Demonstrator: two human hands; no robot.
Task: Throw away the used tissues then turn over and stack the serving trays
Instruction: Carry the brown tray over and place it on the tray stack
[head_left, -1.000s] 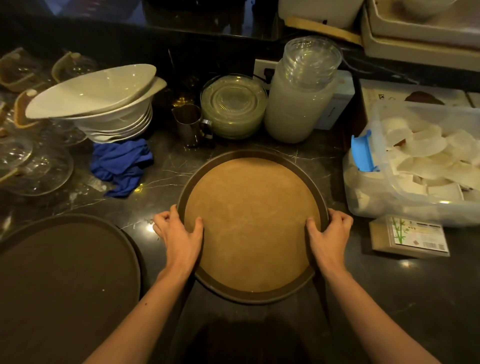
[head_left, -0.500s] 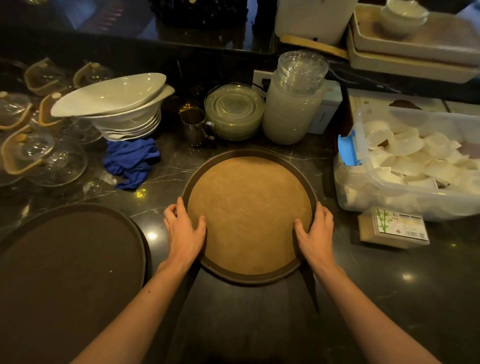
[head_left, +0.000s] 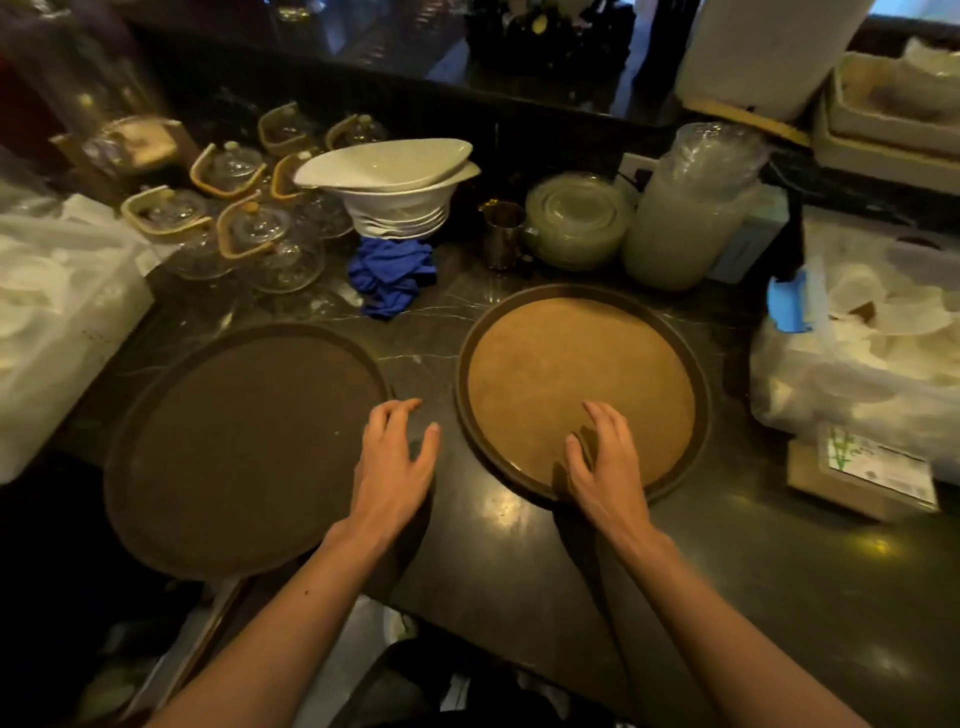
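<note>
Two round serving trays lie flat on the dark marble counter (head_left: 727, 551). The tan-faced tray (head_left: 576, 374) is at centre right; the larger dark brown tray (head_left: 244, 441) is at left, its near edge overhanging the counter. My left hand (head_left: 397, 462) hovers over the counter between the two trays, fingers spread, holding nothing. My right hand (head_left: 608, 467) is above the near left part of the tan tray, fingers loosely curled and apart, empty. No used tissues are visible on either tray.
Behind the trays stand stacked white bowls (head_left: 400, 192), a crumpled blue cloth (head_left: 389, 280), a metal jug (head_left: 501, 236), glass plates (head_left: 576, 218) and glass lids (head_left: 244, 228). Clear bins of white items sit at right (head_left: 857, 374) and left (head_left: 57, 317). A tissue pack (head_left: 867, 473) lies at right.
Both hands have let go of the tan tray's sides. My left hand moved left toward the dark tray; my right hand moved left over the tan tray. The view shifted left and lifted.
</note>
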